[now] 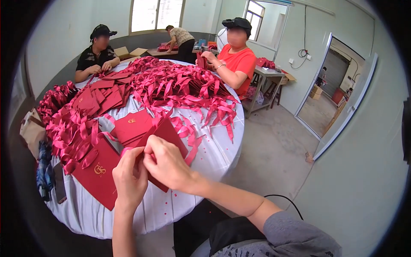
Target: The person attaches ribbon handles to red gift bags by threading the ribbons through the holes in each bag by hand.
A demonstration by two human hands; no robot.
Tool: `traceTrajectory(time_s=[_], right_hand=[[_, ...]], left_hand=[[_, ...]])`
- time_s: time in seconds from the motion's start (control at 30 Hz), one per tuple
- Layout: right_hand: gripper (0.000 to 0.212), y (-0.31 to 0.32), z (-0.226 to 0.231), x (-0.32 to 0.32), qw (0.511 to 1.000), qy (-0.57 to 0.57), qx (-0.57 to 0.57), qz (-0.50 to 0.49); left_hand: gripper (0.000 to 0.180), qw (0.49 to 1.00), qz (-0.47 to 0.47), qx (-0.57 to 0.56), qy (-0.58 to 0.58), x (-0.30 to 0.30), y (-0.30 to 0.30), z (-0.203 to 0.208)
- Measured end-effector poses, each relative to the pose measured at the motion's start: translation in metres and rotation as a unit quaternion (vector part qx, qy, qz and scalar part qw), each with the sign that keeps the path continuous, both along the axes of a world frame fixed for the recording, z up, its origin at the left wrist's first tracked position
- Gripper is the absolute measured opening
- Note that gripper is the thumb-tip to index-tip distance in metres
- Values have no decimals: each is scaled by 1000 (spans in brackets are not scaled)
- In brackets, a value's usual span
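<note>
Near the front of the round table, my left hand (130, 173) and my right hand (167, 162) meet fingertip to fingertip. Both are closed in a pinch at the edge of a dark red paper bag (171, 136), which is tilted. A bit of pink ribbon shows beside my left fingertips; what exactly lies between the fingers is hidden. Just beyond my hands is a small stack of red bags (132, 124) with a gold emblem. A larger red bag (96, 171) lies flat to the left of my left hand.
The white-covered table (171, 210) carries heaped bags with pink ribbons (171, 83) and loose red bags (100, 94). Small red dots lie scattered on the cloth. A folded umbrella (44, 165) is at the left edge. Two people (237, 62) work across the table; another bends farther back.
</note>
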State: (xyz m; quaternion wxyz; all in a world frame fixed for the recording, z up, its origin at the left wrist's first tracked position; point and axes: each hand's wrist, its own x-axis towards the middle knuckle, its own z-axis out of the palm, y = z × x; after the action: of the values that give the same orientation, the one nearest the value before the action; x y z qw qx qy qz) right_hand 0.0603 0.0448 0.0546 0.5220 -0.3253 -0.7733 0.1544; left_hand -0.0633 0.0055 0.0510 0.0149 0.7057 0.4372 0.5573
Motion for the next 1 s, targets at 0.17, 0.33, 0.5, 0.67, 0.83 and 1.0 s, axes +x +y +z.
traceTrajectory(time_s=[0.17, 0.33, 0.5, 0.67, 0.83, 1.0], right_hand=[[16, 1, 4, 3, 996, 18, -55, 71], [20, -4, 27, 23, 982, -164, 94, 3], [11, -4, 54, 30, 946, -276, 171, -11], [13, 13, 85, 27, 905, -381, 5, 191], [12, 36, 114, 36, 837, -445, -106, 299], [11, 47, 118, 28, 807, -457, -211, 308]], left_hand=[[23, 999, -7, -38, -15, -10, -6, 2], [24, 999, -36, 28, -2, -11, 4, -4], [26, 997, -12, 65, 31, -3, 2, -5], [22, 992, 19, 106, 65, -9, -4, -8], [23, 986, 14, 160, 45, 4, -1, -5], [30, 985, 7, 168, 43, 4, 3, -15]])
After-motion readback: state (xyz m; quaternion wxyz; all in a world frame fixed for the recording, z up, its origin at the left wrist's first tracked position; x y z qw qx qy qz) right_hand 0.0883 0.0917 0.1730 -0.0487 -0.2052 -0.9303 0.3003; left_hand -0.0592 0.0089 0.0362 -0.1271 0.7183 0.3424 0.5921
